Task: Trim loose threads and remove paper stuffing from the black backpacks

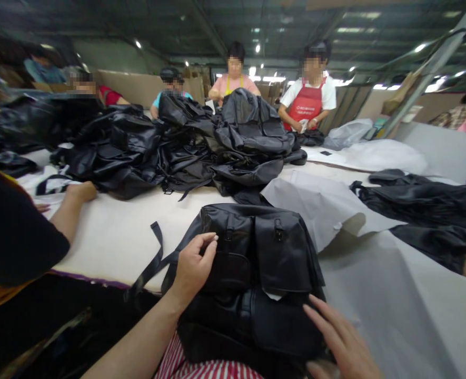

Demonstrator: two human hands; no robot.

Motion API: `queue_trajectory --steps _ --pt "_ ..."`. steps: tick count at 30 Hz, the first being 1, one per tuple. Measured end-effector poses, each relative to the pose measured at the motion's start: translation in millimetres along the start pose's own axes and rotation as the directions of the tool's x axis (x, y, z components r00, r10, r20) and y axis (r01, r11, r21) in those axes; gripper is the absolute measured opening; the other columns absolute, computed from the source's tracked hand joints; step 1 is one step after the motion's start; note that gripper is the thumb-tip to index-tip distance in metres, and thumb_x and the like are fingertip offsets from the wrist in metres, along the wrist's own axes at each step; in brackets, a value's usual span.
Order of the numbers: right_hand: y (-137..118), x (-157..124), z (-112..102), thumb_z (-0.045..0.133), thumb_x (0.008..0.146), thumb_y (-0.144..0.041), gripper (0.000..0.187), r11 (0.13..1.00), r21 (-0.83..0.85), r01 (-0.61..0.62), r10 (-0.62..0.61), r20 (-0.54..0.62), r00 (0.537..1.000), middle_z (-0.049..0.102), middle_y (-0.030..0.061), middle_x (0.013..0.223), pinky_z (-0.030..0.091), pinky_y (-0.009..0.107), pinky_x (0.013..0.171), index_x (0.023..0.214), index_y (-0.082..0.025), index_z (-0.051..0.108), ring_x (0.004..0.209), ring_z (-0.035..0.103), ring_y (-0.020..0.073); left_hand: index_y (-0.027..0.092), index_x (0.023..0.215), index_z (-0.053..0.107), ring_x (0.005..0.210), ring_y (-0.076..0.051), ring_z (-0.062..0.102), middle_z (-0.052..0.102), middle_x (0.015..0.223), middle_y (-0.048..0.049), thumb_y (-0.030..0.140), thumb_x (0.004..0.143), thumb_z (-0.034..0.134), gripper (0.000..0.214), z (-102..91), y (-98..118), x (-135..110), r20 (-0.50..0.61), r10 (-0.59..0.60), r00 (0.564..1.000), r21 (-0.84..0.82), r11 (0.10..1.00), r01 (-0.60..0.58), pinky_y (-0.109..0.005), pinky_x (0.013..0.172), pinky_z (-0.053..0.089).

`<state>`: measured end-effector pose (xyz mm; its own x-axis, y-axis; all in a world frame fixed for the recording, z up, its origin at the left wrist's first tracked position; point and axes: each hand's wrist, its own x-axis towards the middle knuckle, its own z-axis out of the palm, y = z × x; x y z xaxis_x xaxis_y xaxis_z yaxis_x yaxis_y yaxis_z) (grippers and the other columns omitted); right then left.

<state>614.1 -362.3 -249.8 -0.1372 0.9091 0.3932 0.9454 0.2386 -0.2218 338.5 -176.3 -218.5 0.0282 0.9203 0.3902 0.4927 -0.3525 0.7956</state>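
Note:
A black leather-look backpack (282, 258) lies in front of me at the table's edge, its lower part towards my lap. Two buckled pockets show on its upper half, and a bit of white paper (273, 296) peeks from under the right pocket's flap. My left hand (195, 263) is over the left pocket, thumb and fingers curled together in a pinch; whatever is between the tips is too small to name. At the lower right of the bag is my right hand (341, 337), fingers apart, holding nothing. A loose black strap (154, 258) trails off the bag's left side.
Black bags are heaped (252, 131) across the table (118, 231). Grey sheet material (378, 279) covers the right side, with more black bags (422, 202) beyond. A co-worker's arm (72, 210) reaches in at left; a person in a red apron (306, 105) stands opposite.

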Motion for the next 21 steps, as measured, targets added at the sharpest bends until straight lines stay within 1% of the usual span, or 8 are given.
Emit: queue_trajectory --steps 1,3,5,8,13,16,18,21 --pt "-3.6 -9.9 10.8 0.058 0.068 -0.028 0.062 0.987 -0.119 0.105 -0.108 -0.02 0.994 0.052 0.0065 0.13 0.044 0.034 0.083 0.129 -0.028 0.046 0.11 0.054 0.0267 0.018 0.098 0.062 0.091 -0.017 0.061 0.067 0.096 -0.0032 0.028 0.084 0.051 0.02 -0.4 3.7 -5.9 -0.051 0.078 0.996 0.01 0.997 -0.078 -0.029 0.086 0.045" --pt "-11.4 -17.9 27.1 0.054 0.068 -0.022 0.064 0.942 -0.271 0.199 -0.217 -0.039 0.975 0.049 0.0073 0.133 0.037 0.037 0.089 0.131 -0.026 0.045 0.116 0.05 0.0264 0.018 0.098 0.06 0.095 -0.016 0.059 0.065 0.099 -0.0045 0.022 0.084 0.051 0.017 1.1 13.8 -19.1 -0.058 0.233 0.971 0.011 0.972 -0.233 -0.03 0.089 0.044" --pt "-17.9 -13.3 33.5 0.05 0.072 -0.016 0.058 0.943 -0.267 0.199 -0.225 -0.071 0.972 0.049 0.0073 0.133 0.033 0.037 0.095 0.129 -0.026 0.047 0.12 0.046 0.0244 0.019 0.1 0.059 0.097 -0.016 0.058 0.064 0.1 -0.0048 0.018 0.085 0.05 0.018 5.5 24.8 -32.9 0.065 0.349 0.935 -0.025 0.937 -0.348 -0.03 0.09 0.044" --pt "-23.1 3.8 28.4 0.041 0.077 -0.008 0.051 0.969 -0.155 0.195 -0.22 -0.162 0.962 0.052 0.0071 0.13 0.032 0.036 0.096 0.124 -0.022 0.052 0.12 0.045 0.0217 0.02 0.101 0.058 0.095 -0.015 0.058 0.064 0.098 -0.0037 0.015 0.085 0.048 0.02 16.1 36.0 -51.1 0.312 0.424 0.85 -0.068 0.903 -0.425 -0.03 0.086 0.044" --pt "-25.0 19.7 15.9 0.04 0.083 -0.01 0.038 0.938 -0.128 0.323 -0.346 -0.254 0.903 0.061 0.0064 0.117 0.034 0.034 0.094 0.114 -0.021 0.06 0.111 0.052 0.0192 0.019 0.095 0.06 0.09 -0.016 0.058 0.065 0.095 -0.002 0.015 0.083 0.052 0.016 35.2 42.6 -61.4 0.514 0.379 0.769 0.034 0.887 -0.46 -0.03 0.082 0.044" --pt "-25.0 17.8 17.4 0.042 0.083 -0.013 0.034 0.916 -0.16 0.367 -0.398 -0.255 0.881 0.064 0.0062 0.112 0.036 0.034 0.092 0.108 -0.021 0.063 0.105 0.056 0.0194 0.021 0.086 0.064 0.08 -0.016 0.059 0.066 0.084 -0.0001 0.025 0.085 0.051 0.013 41.9 54.3 -58.9 0.688 0.357 0.632 0.072 0.833 -0.549 -0.028 0.075 0.046" --pt "-23.8 14.2 21.1 0.043 0.082 -0.013 0.032 0.908 -0.185 0.375 -0.414 -0.262 0.872 0.067 0.0051 0.107 0.037 0.034 0.09 0.104 -0.021 0.065 0.099 0.059 0.0189 0.022 0.091 0.065 0.081 -0.018 0.06 0.066 0.087 -0.0014 0.03 0.086 0.048 0.019 43.2 65.6 -60.7 0.776 0.314 0.547 0.092 0.801 -0.591 -0.029 0.073 0.047" --pt "-20.0 6.8 28.7 0.041 0.08 -0.012 0.033 0.909 -0.207 0.363 -0.411 -0.289 0.865 0.069 0.0039 0.099 0.038 0.033 0.087 0.1 -0.021 0.066 0.092 0.061 0.0176 0.018 0.114 0.057 0.099 -0.024 0.058 0.062 0.111 -0.0085 0.029 0.088 0.041 0.032 43.3 80.1 -72.1 0.81 0.244 0.532 0.161 0.781 -0.603 -0.037 0.085 0.046"
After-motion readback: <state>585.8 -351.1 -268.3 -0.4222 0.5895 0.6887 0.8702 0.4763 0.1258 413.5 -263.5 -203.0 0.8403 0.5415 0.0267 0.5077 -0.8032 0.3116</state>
